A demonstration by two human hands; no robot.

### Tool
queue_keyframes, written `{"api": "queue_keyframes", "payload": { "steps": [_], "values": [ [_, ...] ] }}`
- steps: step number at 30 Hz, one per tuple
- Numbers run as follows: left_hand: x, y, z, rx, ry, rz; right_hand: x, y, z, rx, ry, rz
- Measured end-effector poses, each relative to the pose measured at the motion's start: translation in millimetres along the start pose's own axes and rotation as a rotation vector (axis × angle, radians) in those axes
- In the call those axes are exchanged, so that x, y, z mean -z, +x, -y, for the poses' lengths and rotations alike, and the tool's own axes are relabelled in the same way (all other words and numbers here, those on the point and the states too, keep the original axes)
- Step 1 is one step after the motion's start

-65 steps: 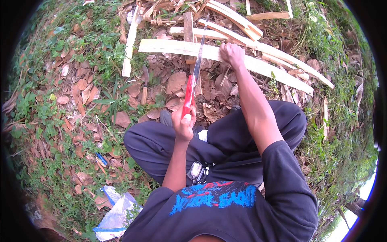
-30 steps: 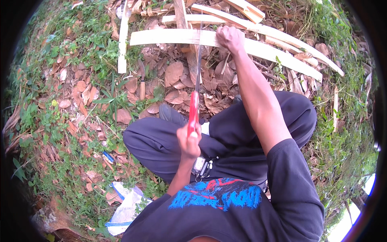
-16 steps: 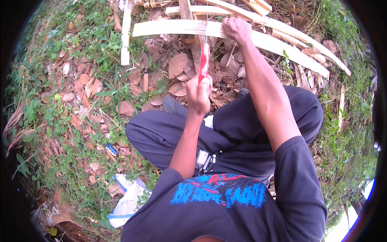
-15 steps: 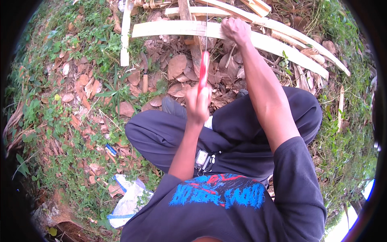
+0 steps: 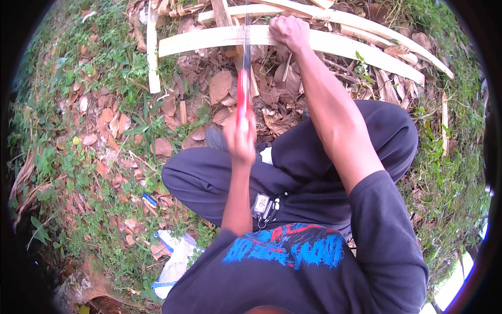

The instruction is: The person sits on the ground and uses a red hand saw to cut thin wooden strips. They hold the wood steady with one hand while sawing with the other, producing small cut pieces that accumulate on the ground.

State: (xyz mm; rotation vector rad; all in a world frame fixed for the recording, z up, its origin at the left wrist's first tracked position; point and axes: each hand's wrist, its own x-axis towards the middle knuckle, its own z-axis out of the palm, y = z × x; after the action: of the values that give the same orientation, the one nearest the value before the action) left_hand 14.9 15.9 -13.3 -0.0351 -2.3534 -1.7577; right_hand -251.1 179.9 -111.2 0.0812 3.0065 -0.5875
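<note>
My left hand (image 5: 240, 138) is closed round the red handle of a saw (image 5: 242, 91); hand and handle are smeared by motion. The thin blade points away from me and crosses a long, pale wooden plank (image 5: 204, 40). On that plank, just right of the blade, my right hand (image 5: 291, 32) presses down in a closed grip. Its fingertips are hidden from above. A darker wooden piece (image 5: 221, 11) runs beneath the plank near the blade.
More pale strips (image 5: 361, 22) lie beyond the plank, and one short strip (image 5: 153, 63) lies by its left end. A wooden-handled knife (image 5: 183, 110) rests among dry leaves. Left of my folded legs are a small blue object (image 5: 150, 200) and a white bag (image 5: 177, 261).
The saw and my left hand have shifted slightly toward me, with the blade still across the plank. My right hand keeps its grip. The whole view has swung a little.
</note>
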Motion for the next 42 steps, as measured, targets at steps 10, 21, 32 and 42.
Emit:
{"api": "queue_keyframes", "payload": {
  "steps": [10,21,32,42],
  "values": [
    [-14,28,-9,0.342,-0.122,-0.038,0,0,-8,0.067,-0.079,-0.018],
    [-22,56,14,-0.407,0.432,-0.136,-8,5,-6,0.163,-0.011,-0.179],
    [5,4,-31,0.524,-0.349,-0.069,-1,-13,4,-0.039,0.069,-0.125],
    [-8,4,-45,0.462,-0.265,-0.098,9,-12,2,0.015,0.074,-0.142]
  ]
}}
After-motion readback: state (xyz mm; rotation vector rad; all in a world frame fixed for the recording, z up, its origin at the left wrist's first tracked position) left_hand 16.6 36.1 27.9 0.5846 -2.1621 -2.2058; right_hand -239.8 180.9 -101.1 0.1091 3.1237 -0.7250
